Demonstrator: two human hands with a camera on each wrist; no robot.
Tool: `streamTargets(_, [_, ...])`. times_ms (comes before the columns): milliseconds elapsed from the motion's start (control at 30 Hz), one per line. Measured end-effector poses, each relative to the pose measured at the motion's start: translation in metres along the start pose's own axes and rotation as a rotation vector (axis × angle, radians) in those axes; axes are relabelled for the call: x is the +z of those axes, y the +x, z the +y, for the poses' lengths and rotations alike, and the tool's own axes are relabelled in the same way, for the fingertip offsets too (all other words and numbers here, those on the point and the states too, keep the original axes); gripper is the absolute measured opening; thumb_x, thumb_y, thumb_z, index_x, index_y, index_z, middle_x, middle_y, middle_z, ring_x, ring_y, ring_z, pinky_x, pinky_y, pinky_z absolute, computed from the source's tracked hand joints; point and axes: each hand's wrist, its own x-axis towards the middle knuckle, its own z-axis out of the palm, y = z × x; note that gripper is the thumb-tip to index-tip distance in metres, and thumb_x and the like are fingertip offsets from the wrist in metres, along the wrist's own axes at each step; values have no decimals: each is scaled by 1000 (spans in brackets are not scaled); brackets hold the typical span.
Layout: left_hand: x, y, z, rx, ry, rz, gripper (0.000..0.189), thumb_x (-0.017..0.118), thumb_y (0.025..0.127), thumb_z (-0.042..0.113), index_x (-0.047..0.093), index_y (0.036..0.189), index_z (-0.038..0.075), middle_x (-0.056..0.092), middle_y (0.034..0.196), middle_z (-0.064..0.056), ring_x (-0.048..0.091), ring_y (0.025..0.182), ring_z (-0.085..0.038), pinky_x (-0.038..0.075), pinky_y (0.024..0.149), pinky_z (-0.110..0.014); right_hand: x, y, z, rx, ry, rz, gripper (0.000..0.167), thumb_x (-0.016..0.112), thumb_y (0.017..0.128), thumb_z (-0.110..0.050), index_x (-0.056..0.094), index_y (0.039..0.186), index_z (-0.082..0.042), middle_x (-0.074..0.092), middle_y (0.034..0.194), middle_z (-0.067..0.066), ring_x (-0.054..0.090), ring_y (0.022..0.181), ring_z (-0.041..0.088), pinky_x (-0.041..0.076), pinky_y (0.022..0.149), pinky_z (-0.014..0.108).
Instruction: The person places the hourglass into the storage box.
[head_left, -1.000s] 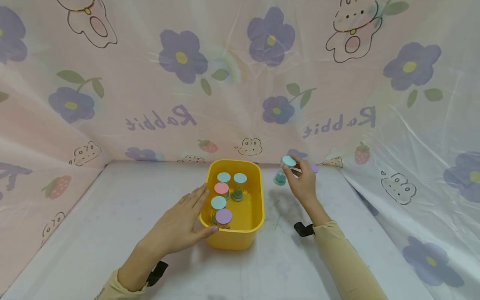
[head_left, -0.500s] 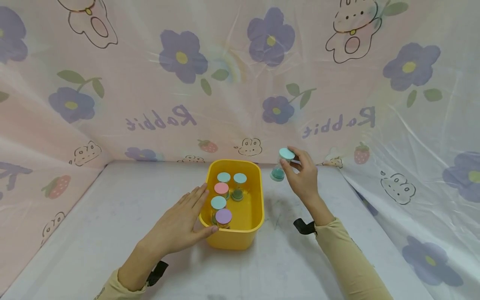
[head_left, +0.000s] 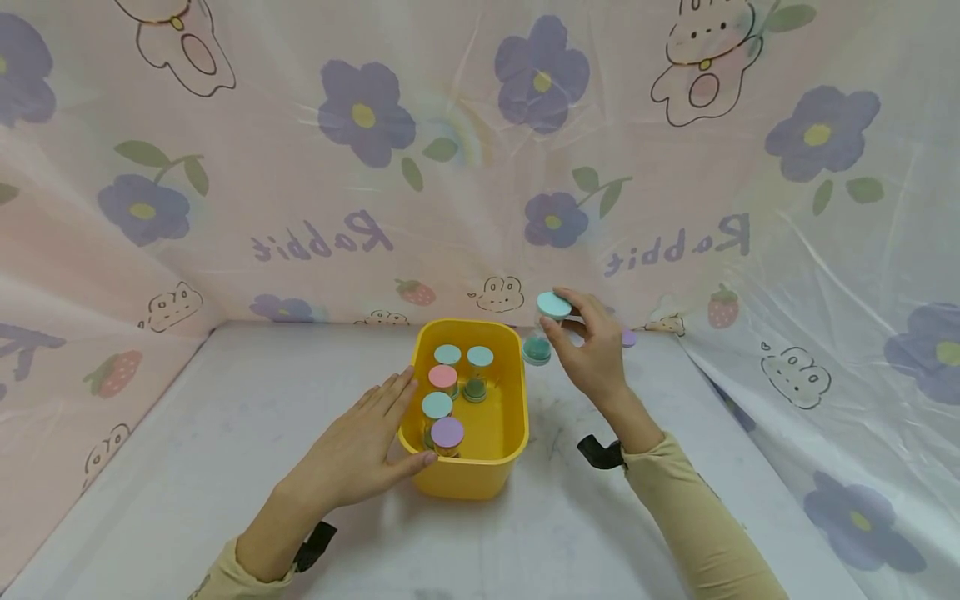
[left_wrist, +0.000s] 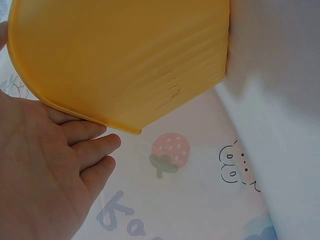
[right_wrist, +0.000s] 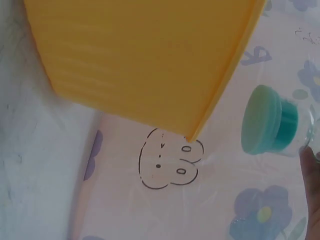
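My right hand (head_left: pixel 596 354) pinches a sand timer (head_left: pixel 537 350) with pale teal caps and green sand, holding it raised just right of the yellow bin (head_left: pixel 468 481). In the right wrist view one teal end of the timer (right_wrist: pixel 265 120) shows beside the bin wall (right_wrist: pixel 135 55), apart from it; most of that hand is out of frame. My left hand (head_left: pixel 348 458) rests with straight fingers along the bin's left rim, its thumb at the near corner. Inside the bin stand several sand timers: teal-capped ones, a pink-capped one (head_left: pixel 442 377) and a purple-capped one (head_left: pixel 447 432).
A purple-capped object (head_left: pixel 628 338) sits behind my right hand, mostly hidden. The white tabletop (head_left: pixel 300 358) ends at a patterned curtain (head_left: pixel 450 250) at the back and sides.
My right hand has lifted the teal sand timer and carried it left toward the bin. The purple-capped object behind that hand shows again. My left hand and the bin stay put.
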Motion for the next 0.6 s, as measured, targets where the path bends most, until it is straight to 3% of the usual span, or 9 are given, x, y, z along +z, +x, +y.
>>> streamTargets(233, [0,-1,0,1,-9,5,100,46,99,73,26,163,0,20,172,-14,27,156,-36,27,126,-55,10,-3,10,-21,43,-50,45,76,88,10,63,132,10,67,118,23,67,102,26,58,89,17])
streamTargets(600, [0,0,0,-4,-9,7,101,47,98,74,25,164,0,19,172,-14,25,157,-35,26,126,-54,26,-9,6,-66,69,-125,50,77,85,12,63,132,7,68,117,19,69,101,31,61,86,21])
